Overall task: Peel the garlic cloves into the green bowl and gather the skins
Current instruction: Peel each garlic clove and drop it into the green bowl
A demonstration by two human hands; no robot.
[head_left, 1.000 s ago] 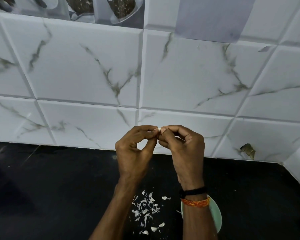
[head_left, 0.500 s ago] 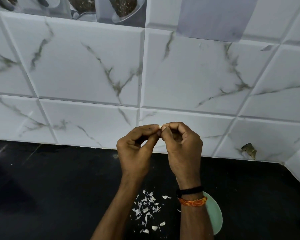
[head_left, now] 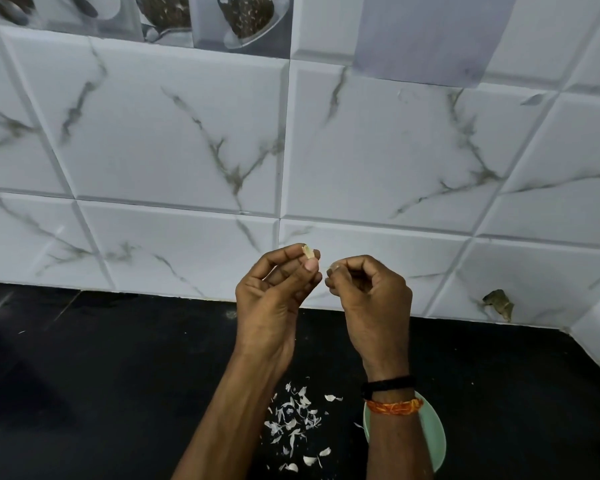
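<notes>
My left hand is raised in front of the tiled wall and pinches a small garlic clove between thumb and forefinger. A short gap to its right, my right hand has its fingers curled, and thumb and forefinger pinch a thin scrap of garlic skin. Below the hands, several white garlic skins lie scattered on the black counter. The green bowl sits at the bottom, mostly hidden under my right forearm; its contents are out of sight.
The black counter runs left and right and ends at the white marble-patterned tiled wall behind. A side wall closes the corner at far right. A broken brown patch marks a low tile.
My hands, joined at the fingertips on the clove before, have pulled apart. The left keeps the clove; the right has come away with a bit of skin.
</notes>
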